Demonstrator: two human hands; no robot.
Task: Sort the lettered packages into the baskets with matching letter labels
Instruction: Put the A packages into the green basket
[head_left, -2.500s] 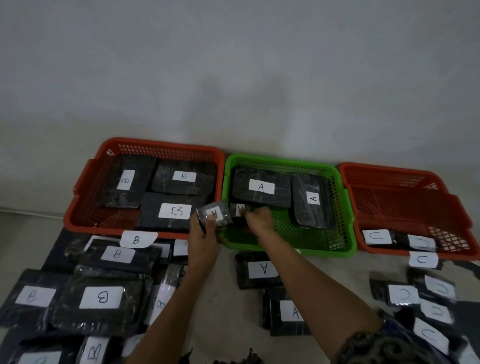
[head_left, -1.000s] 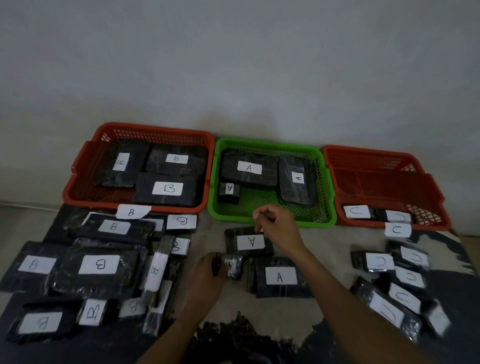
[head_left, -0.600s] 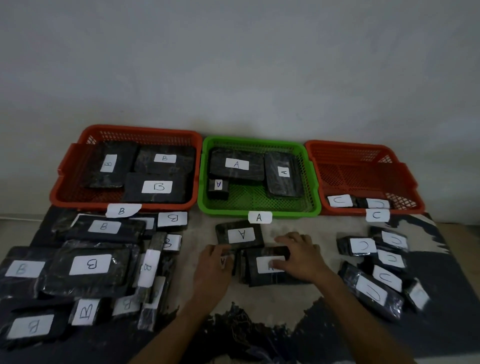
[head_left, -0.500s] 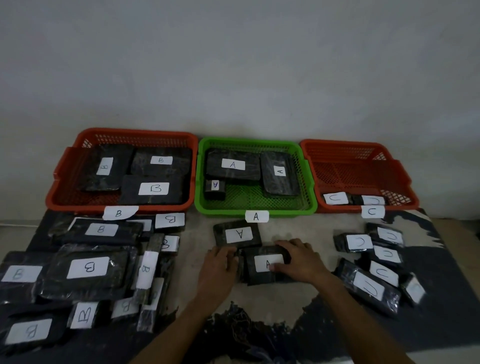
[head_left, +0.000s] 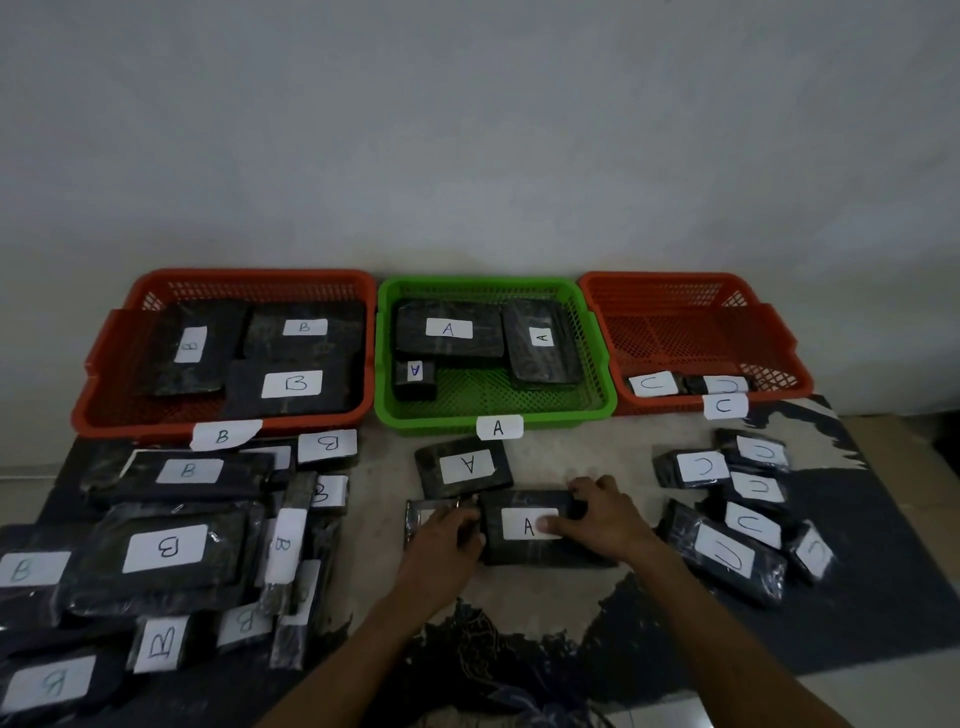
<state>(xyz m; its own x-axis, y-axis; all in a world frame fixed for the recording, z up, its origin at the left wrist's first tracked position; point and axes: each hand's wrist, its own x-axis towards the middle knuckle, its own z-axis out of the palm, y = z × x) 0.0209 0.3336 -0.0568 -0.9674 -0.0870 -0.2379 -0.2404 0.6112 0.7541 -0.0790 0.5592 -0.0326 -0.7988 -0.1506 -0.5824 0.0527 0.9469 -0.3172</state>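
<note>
Head view: right hand (head_left: 597, 525) and left hand (head_left: 447, 535) each grip an end of the A package (head_left: 530, 527), ready to lift it toward the green basket (head_left: 498, 418)

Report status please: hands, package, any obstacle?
Both hands, left and right, grip the black wrapped package labelled A. Green plastic basket ahead. Another flat black A package lies between.

Both hands are now down on floor, away from green basket (head_left: 597, 410) w/ small A pkg (head_left: 414, 379) left inside. Right hand (head_left: 597, 525) is gripping large A package (head_left: 530, 527), thumb on label. Left hand (head_left: 447, 535) is closing on its left edge, covering small package (head_left: 418, 519) it set down.
</note>
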